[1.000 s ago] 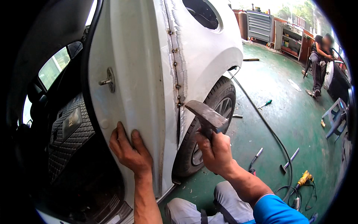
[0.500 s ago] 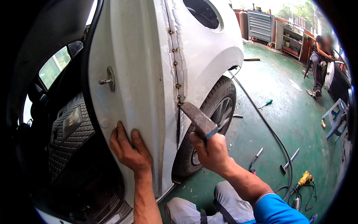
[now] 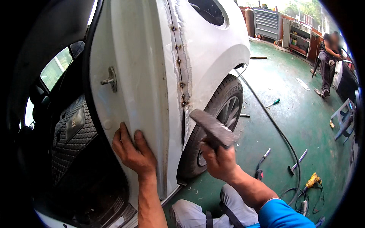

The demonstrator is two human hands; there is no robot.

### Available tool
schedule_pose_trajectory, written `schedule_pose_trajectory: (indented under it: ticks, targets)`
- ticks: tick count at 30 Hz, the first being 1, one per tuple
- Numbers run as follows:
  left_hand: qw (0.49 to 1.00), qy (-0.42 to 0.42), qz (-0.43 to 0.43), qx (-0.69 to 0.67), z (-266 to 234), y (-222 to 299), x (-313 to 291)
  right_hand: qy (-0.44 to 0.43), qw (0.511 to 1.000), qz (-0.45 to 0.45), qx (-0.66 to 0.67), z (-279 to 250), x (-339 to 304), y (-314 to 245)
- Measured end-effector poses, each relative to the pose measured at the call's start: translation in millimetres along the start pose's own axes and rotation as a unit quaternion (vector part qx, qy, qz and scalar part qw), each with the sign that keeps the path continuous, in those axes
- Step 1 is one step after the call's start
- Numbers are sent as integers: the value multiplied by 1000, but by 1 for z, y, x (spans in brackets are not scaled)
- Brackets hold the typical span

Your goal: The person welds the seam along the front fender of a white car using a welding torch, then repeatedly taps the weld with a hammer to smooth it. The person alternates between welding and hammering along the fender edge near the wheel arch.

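My left hand (image 3: 137, 155) lies on the white door pillar (image 3: 148, 76) of a car, fingers apart and pressed to the painted metal. My right hand (image 3: 222, 162) is closed round a hammer, whose dark, worn steel head (image 3: 213, 128) hangs in front of the rear wheel (image 3: 227, 114). Up the pillar's edge runs a bare-metal seam (image 3: 180, 72) with several dark weld spots. Its lowest spot (image 3: 184, 103) is just up and left of the hammer head, apart from it. Below that spot the seam gapes as a dark slit (image 3: 184, 127). My fist hides most of the handle.
A striker loop (image 3: 110, 80) juts from the pillar. On the green floor lie a black hose (image 3: 276, 127), a welding torch (image 3: 262, 163), a second hammer (image 3: 297, 163), a green-handled screwdriver (image 3: 274, 102) and a yellow power tool (image 3: 313, 180). A person (image 3: 329, 57) sits far right near a plastic stool (image 3: 344, 117).
The hammer head has come off the lowest weld spots and swung right and down, away from the seam. My left hand stays on the pillar. The view has shifted slightly.
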State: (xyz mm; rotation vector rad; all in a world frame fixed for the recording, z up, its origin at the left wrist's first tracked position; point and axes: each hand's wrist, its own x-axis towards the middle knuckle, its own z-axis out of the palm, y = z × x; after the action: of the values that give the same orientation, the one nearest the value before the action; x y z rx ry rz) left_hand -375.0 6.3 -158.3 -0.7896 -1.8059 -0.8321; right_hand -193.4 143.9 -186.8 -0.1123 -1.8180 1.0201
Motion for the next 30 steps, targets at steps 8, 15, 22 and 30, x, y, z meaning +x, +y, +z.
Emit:
schedule_pose_trajectory:
  ticks: [8,15,22,30]
  targets:
    - [1000,-8,-9,5,-1,-1,1,-1,1000,17,-4,-6,-2,-3]
    - [1000,-7,-12,4,0,4,0,-5,999,8,-49,7,0,8]
    - [1000,3,-20,-7,1,5,-1,4,999,18,-46,6,4,8]
    - [1000,9,-6,-5,-1,2,0,-8,998,54,-5,-3,-5,-2]
